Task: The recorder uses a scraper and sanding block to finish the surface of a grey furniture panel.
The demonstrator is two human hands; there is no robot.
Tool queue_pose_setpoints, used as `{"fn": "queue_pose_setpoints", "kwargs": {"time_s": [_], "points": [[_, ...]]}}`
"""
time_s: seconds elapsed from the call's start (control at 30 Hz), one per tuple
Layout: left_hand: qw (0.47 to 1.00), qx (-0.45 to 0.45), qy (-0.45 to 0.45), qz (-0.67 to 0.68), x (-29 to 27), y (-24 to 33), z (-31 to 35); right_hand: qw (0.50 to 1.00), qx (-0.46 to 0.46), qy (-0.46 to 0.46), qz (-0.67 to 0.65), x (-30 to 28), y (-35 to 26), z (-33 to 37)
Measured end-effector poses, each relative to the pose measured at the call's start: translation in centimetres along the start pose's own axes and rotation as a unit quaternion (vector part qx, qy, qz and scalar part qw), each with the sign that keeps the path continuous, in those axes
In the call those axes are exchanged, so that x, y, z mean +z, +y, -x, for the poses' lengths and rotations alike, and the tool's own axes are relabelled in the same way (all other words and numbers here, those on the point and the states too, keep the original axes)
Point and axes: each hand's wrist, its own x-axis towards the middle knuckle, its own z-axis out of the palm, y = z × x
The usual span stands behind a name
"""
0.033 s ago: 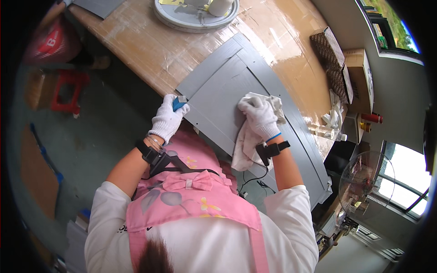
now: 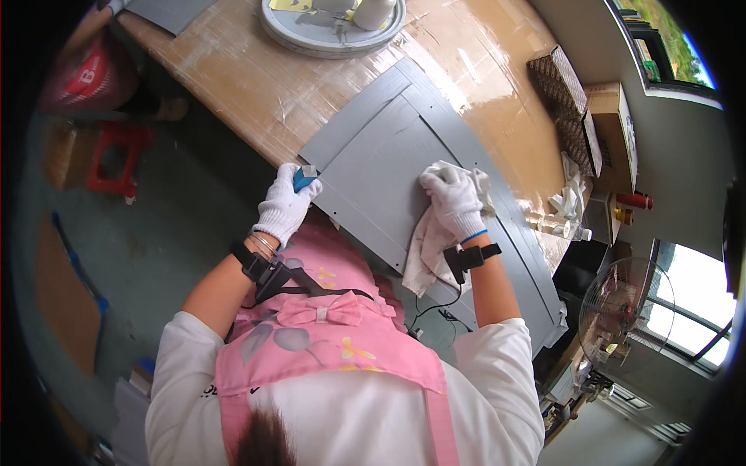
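A grey framed panel (image 2: pixel 365 147), like a cabinet door, lies slantwise across the table in front of me. My right hand (image 2: pixel 451 194), in a white knit glove, bunches a stained white cloth (image 2: pixel 428 252) against the panel's face, and the cloth's loose end trails toward me. At the panel's near left edge, my left hand (image 2: pixel 284 203), gloved alike, is closed around a small blue piece (image 2: pixel 304 178) with a pale grey end. Its exact kind cannot be made out.
A round grey turntable (image 2: pixel 334 39) with a white container stands at the table's (image 2: pixel 256 101) far side. Patterned boxes (image 2: pixel 561 97) and plastic bottles (image 2: pixel 553 225) line the right. A fan (image 2: pixel 628 312) stands lower right. Another person (image 2: pixel 93 70) and a red stool (image 2: pixel 116 159) are at left.
My right hand and the cloth have slid a little to the right over the panel. My left hand stays nearly still, holding the blue piece.
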Motion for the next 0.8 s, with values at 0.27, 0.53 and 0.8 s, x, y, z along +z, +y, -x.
{"fn": "queue_pose_setpoints", "kwargs": {"time_s": [0.27,0.53,0.8], "points": [[0.999,-0.019,0.000,0.044,0.5,-1.9,-0.4,0.957,0.257,0.121,-0.062,-4.5,8.0,-7.3],[0.993,-0.050,0.021,0.107,0.6,-1.0,0.4,0.930,0.352,0.105,0.016,0.8,19.9,-23.8],[0.986,-0.055,0.016,0.159,0.9,-1.2,0.3,0.936,0.343,-0.004,0.080,1.4,20.8,-28.5]]}}
